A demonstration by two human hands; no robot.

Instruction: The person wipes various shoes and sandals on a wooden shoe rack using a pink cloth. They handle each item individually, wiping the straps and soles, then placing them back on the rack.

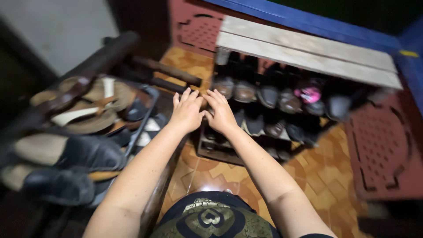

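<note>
An orange patterned tile floor [324, 174] carries a low wooden shoe rack [308, 53] crowded with dark shoes [257, 94] (one pink pair among them). Both hands, left hand [187, 112] and right hand [220, 112], reach toward its near end, fingers spread, gripping nothing. A second rack [145, 119] of sandals stands left.

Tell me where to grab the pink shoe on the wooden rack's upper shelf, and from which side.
Grip the pink shoe at its outward-facing end, coming from the open front. The wooden rack's top plank blocks access from above, and dark shoes crowd both flanks. Both hands, left hand and right hand, are at the rack's near end.
</note>
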